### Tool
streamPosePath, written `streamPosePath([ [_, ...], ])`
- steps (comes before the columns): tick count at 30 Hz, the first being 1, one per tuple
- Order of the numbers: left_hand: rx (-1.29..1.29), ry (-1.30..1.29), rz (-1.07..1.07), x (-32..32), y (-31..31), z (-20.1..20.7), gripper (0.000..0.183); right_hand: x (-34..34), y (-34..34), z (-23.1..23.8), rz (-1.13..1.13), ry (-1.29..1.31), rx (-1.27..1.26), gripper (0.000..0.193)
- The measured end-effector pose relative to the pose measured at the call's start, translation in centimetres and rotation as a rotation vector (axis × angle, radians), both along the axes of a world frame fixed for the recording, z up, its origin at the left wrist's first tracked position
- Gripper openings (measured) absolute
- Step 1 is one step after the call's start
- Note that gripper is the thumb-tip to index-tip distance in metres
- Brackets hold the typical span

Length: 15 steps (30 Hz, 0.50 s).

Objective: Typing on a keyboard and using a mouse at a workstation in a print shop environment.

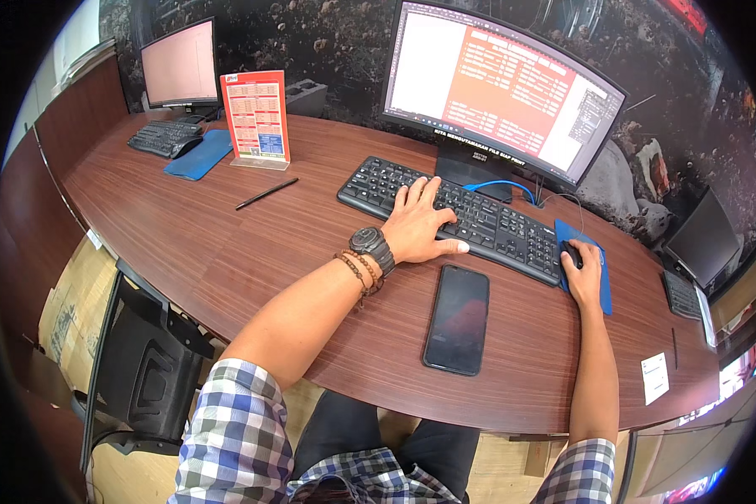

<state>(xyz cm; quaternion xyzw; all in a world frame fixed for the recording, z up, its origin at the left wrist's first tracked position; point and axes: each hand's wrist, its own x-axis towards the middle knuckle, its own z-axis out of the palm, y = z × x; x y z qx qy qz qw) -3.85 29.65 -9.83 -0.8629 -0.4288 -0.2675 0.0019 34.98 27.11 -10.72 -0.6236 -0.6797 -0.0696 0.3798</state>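
Note:
My left hand (418, 225) lies with spread fingers over the left half of a black keyboard (512, 231), the thumb out past its near edge. On that wrist are a black watch (371, 245) and brown bead bracelets. My right hand (584, 273) is wrapped over a black computer mouse (572, 252) on a blue mouse pad (596, 290), just right of the keyboard. Behind the keyboard stands a monitor (504, 84) showing a page with an orange-red block of white text. A black smartphone (457, 321) rests face up, screen dark, nearer to me.
On the brown wooden desk (328, 336), left, are a black pen (266, 193) and a red-white sign in a clear stand (257, 118). Farther left sit a second monitor (179, 65) and keyboard. A white card (655, 378) lies at right. A black chair (147, 370) stands at left.

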Motion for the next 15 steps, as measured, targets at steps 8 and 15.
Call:
streamPosePath([
  [8, 0.047, -0.028, -0.016, -0.27, 0.06, -0.28, 0.064, -0.17, 0.11, -0.01, -0.001, 0.006, -0.012, 0.034],
  [15, 0.029, -0.029, -0.028, -0.15, 0.06, -0.28, 0.065, -0.13, 0.02, 0.0, -0.004, -0.002, 0.0, 0.033],
])
